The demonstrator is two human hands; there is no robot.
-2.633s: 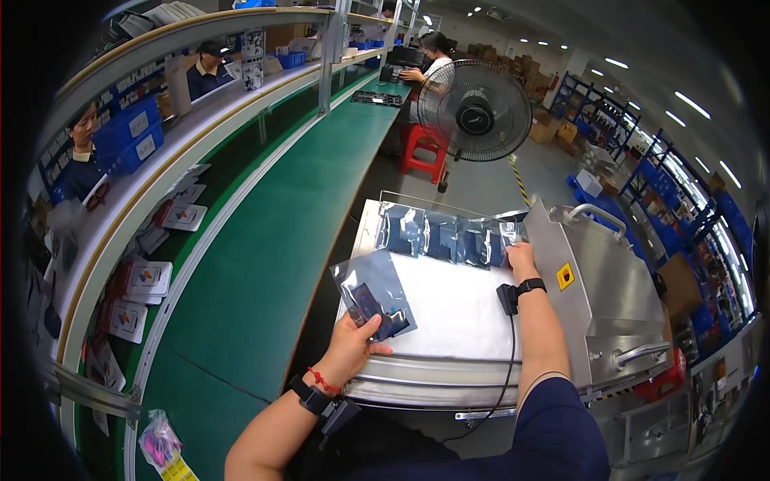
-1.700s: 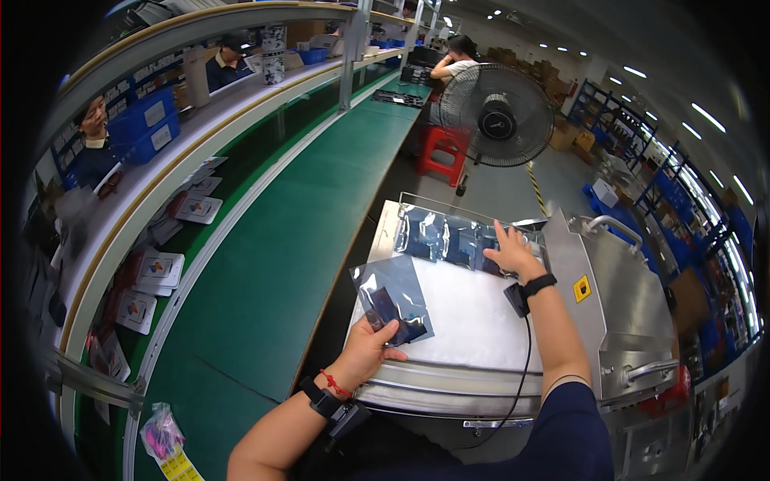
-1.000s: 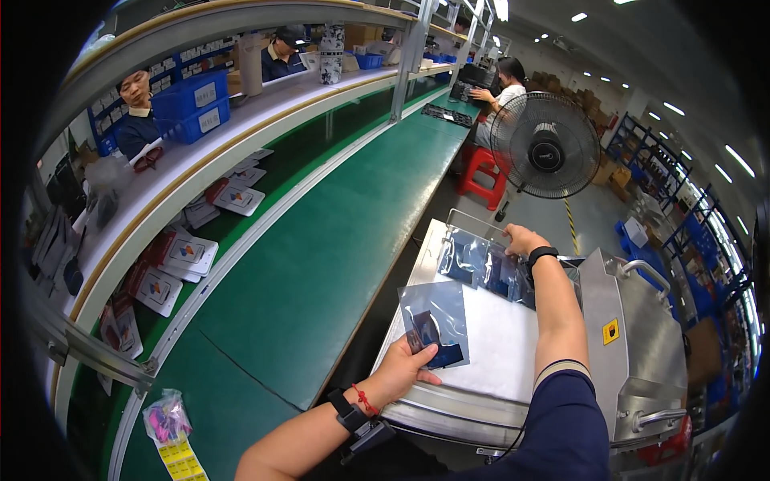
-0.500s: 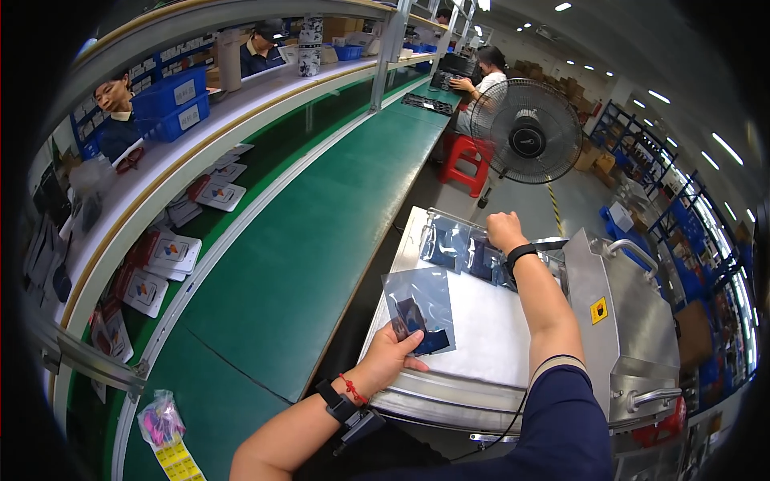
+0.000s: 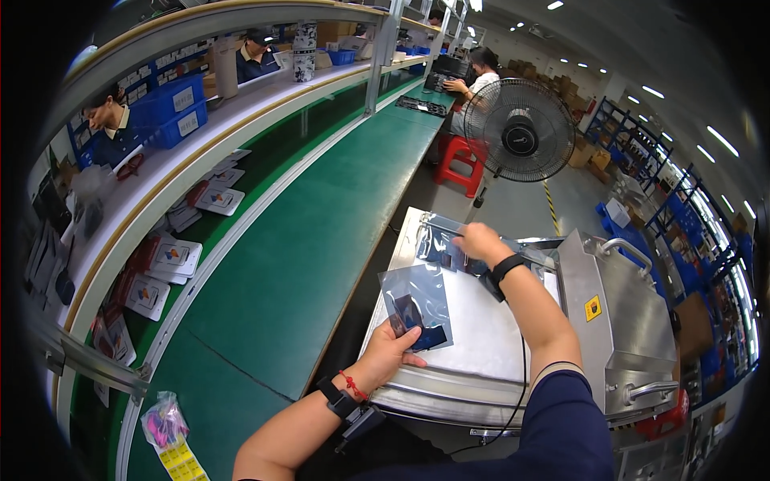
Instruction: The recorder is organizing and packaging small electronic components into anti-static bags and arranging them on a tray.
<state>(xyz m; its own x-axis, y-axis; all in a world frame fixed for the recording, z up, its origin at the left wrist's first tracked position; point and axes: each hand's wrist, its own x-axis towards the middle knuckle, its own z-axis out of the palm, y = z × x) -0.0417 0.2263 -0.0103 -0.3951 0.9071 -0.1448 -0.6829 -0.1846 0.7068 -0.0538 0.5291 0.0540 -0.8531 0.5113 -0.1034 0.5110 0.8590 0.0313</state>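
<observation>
My left hand (image 5: 389,350) pinches the lower end of a clear grey plastic bag (image 5: 429,290), which has a flat dark item inside. It holds the bag over the white bed (image 5: 481,333) of a steel machine. My right hand (image 5: 480,244) is closed at the bed's far side, its fingertips by a thin metal bar. What those fingers grip is hidden. Beneath them lie several similar bags (image 5: 437,250) with dark contents, side by side along the far edge. Black bands circle both wrists.
The machine's raised steel lid (image 5: 622,313) stands to the right. A green workbench (image 5: 281,264) runs along the left under a shelf with blue bins (image 5: 168,112). A standing fan (image 5: 520,136) and red stool (image 5: 460,160) are beyond. Co-workers sit farther off.
My right hand has moved left and slightly nearer along the row of bags. My left hand keeps its hold on the bag, almost unmoved.
</observation>
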